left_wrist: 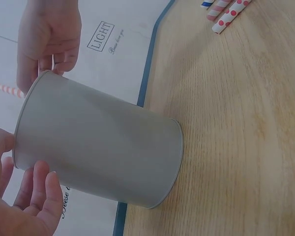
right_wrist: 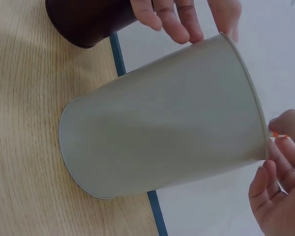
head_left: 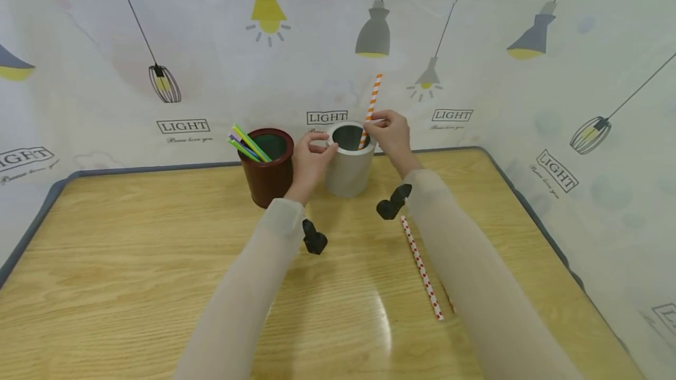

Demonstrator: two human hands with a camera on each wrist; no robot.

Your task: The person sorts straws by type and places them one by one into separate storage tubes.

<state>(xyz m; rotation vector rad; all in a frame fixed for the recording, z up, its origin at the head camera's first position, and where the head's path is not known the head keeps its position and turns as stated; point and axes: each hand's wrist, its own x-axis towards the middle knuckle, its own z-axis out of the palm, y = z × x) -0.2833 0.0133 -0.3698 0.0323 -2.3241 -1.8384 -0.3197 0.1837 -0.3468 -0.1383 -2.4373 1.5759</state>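
Orange-striped white straw (head_left: 372, 104), round grey container (head_left: 348, 175)

Left cup (head_left: 266, 183) and right cup (head_left: 348, 172) side by side near back edge of table (head_left: 132, 251); wall (head_left: 327, 75) behind. In left cup: straws (head_left: 250, 144), leaning left. In right cup: lower end of 1 straw (head_left: 374, 95), at right of mouth. Left hand (head_left: 308, 163) between cups, at right cup's left rim; right hand (head_left: 391, 133) at its right rim. On table, before and right of cups: 3 loose straws (head_left: 422, 268).
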